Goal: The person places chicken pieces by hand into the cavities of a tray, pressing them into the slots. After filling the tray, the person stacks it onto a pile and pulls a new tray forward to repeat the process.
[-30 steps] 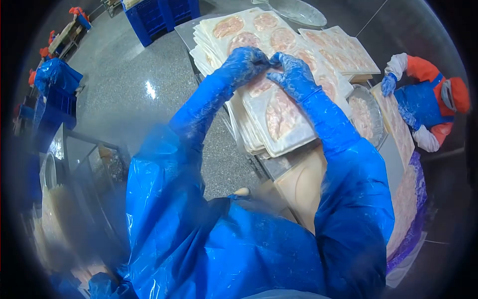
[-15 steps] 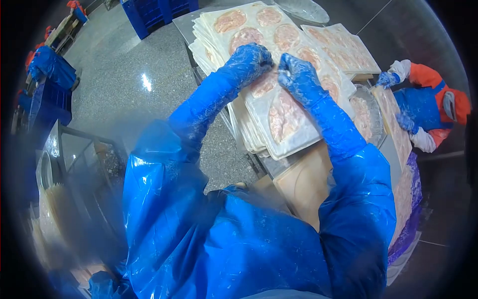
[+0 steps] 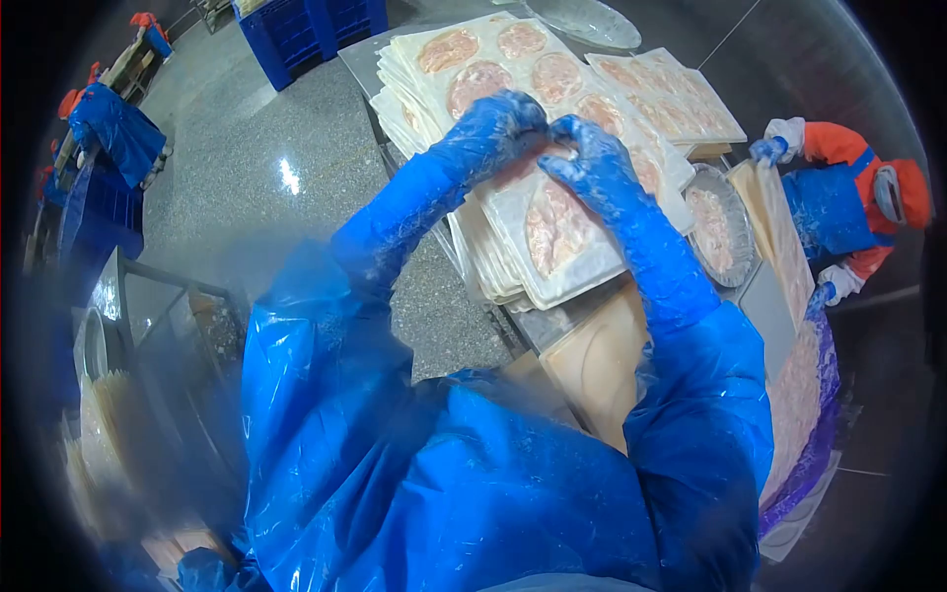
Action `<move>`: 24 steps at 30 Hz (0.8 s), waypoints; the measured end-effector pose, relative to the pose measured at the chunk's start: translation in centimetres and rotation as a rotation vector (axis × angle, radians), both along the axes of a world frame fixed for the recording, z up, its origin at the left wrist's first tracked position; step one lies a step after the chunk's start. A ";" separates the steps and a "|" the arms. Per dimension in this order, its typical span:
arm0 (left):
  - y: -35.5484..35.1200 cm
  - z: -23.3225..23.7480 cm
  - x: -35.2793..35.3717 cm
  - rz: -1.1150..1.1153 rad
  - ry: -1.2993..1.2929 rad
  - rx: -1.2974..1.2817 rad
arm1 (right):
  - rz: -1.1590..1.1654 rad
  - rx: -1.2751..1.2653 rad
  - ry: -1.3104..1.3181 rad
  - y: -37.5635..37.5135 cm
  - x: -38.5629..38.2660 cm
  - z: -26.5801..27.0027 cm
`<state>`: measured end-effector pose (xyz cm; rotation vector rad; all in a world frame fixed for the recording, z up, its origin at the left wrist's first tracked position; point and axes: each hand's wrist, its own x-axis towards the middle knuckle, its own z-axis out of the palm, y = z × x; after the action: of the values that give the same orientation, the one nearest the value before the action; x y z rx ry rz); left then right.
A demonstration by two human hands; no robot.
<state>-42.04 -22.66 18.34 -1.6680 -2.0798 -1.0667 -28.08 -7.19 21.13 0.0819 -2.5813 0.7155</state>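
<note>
My left hand [image 3: 515, 120], in a blue glove smeared with pale residue, has its fingers curled closed above the top sheet; what they hold, if anything, is hidden. Beside it and meeting it at the fingertips, my right hand [image 3: 597, 163] has bent fingers and thumb around a small pinkish bit I cannot make out. Both hover low over a stack of white sheets [image 3: 582, 286]. On the top one lie several flat rounds of pale pink ground meat [image 3: 557, 232], in two rows. My hands partly cover the middle rounds.
A bowl of ground meat [image 3: 720, 222] stands right of the stack, near a co-worker [image 3: 838, 202] who grips a board [image 3: 774, 232]. A second stack [image 3: 671, 99] and a clear tray [image 3: 587, 22] lie behind. Purple film [image 3: 814, 454] edges more meat at right. Blue crates [image 3: 306, 39] stand on the floor.
My hands have drawn together until the fingertips meet, the right moving slightly left. The co-worker's lower hand has shifted downward along the board.
</note>
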 end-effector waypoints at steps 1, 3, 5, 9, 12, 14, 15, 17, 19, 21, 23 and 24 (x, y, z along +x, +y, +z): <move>-0.1 0.0 0.7 -0.077 -0.053 -0.051 | -0.004 -0.012 -0.010 0.1 -0.1 -0.2; 0.2 -0.7 0.4 -0.057 -0.096 -0.093 | 0.026 0.081 -0.109 0.4 -1.1 -0.3; 0.6 -0.8 0.0 -0.023 -0.101 -0.179 | 0.064 0.035 -0.049 0.4 -1.2 -0.7; 0.6 -1.0 -0.1 -0.023 -0.125 -0.161 | 0.048 0.054 -0.052 0.8 -1.1 -1.2; 0.5 -0.9 0.3 0.004 -0.173 -0.137 | 0.035 -0.004 -0.055 1.5 0.7 -0.1; 0.6 -1.3 0.1 -0.016 -0.129 -0.092 | 0.041 -0.103 -0.026 3.8 2.9 0.2; 0.6 -1.4 -0.1 -0.032 -0.094 -0.044 | 0.088 -0.500 -0.148 6.2 3.9 -0.1; 0.3 -0.4 0.5 -0.015 -0.116 -0.054 | 0.084 -0.599 -0.007 7.7 8.7 5.4; 0.6 0.7 1.9 -0.023 -0.140 -0.056 | -0.045 -0.336 0.353 11.3 12.2 8.1; 0.7 0.9 3.7 0.108 0.284 -0.004 | -0.131 -0.455 0.540 11.6 15.1 10.1; 0.7 0.0 4.1 0.081 0.223 -0.185 | -0.225 -0.440 0.867 11.8 17.0 10.8; 0.6 -0.2 4.2 0.086 0.174 -0.375 | -0.192 -0.429 0.940 13.5 16.8 9.3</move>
<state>-37.86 -22.10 18.17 -1.7390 -2.3122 -0.5053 -11.28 6.32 30.41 0.0215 -1.4954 0.8693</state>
